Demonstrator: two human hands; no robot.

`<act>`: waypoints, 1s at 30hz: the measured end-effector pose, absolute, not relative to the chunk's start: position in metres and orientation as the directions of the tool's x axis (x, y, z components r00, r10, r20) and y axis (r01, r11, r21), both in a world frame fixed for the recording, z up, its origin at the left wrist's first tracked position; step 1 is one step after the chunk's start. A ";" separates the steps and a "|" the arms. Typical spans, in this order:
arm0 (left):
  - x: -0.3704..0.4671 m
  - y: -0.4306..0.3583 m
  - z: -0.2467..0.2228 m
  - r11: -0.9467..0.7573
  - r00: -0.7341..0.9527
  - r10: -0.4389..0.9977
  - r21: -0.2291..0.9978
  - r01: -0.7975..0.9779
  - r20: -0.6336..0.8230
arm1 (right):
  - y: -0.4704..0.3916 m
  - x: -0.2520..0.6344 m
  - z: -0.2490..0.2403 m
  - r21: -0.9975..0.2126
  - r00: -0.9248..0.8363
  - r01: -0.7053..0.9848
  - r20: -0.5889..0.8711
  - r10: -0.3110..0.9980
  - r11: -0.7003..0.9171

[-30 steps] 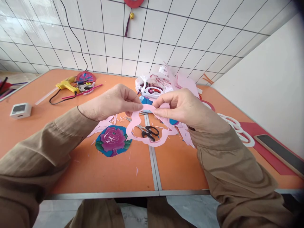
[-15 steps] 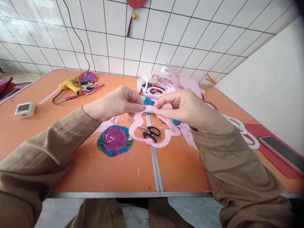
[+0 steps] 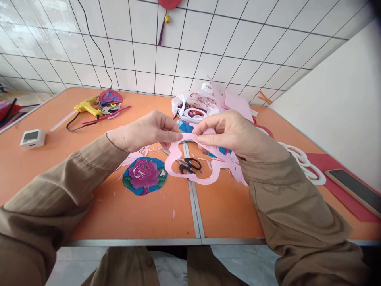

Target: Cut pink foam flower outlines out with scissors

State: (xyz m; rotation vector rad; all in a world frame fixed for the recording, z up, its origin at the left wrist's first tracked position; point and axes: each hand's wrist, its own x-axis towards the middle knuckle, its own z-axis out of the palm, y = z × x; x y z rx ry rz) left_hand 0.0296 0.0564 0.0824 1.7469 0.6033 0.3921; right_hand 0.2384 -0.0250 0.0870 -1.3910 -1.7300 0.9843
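Note:
A wavy ring of pink paper hangs between my hands above the orange table. My left hand pinches its upper left edge between thumb and fingers. Close beside it, my right hand pinches the top of the ring on the right. Black-handled scissors lie on the table behind the ring and show through its opening. To the left of the ring is a blue cut-out with a magenta rose. Pink scraps lie near my right wrist.
At the back left are a yellow glue gun and a small white box. A plastic bag stands at the back middle. White rings and a phone lie at the right, by red sheets.
The pink ring has swung and changed shape slightly, its lower part shifting right. Both hands keep their pinch on it and have hardly moved.

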 end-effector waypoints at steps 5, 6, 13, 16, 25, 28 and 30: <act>0.030 0.058 0.079 -0.140 0.842 0.533 0.973 0.183 -0.081 | -0.023 0.242 0.088 -0.913 -0.235 0.386 0.041 0.971 0.132; 0.030 0.059 0.078 -0.130 0.850 0.519 0.976 0.177 -0.085 | -0.022 0.243 0.087 -0.925 -0.244 0.362 0.031 0.969 0.120; 0.031 0.064 0.069 -0.050 0.891 0.447 0.992 0.112 -0.078 | -0.017 0.248 0.084 -0.962 -0.270 0.266 -0.005 0.963 0.070; 0.032 0.063 0.065 -0.040 0.885 0.460 0.995 0.095 -0.066 | -0.015 0.250 0.086 -0.973 -0.296 0.225 -0.014 0.955 0.055; 0.037 0.056 0.060 0.133 0.835 0.535 0.989 0.065 -0.127 | -0.003 0.257 0.074 -0.983 -0.324 0.168 0.019 0.946 0.078; 0.037 0.056 0.057 0.107 0.835 0.547 0.994 -0.008 -0.053 | -0.003 0.255 0.071 -0.988 -0.330 0.140 0.018 0.944 0.068; 0.037 0.056 0.055 0.064 0.818 0.575 0.996 -0.054 0.007 | -0.004 0.253 0.069 -0.994 -0.310 0.095 0.016 0.951 0.047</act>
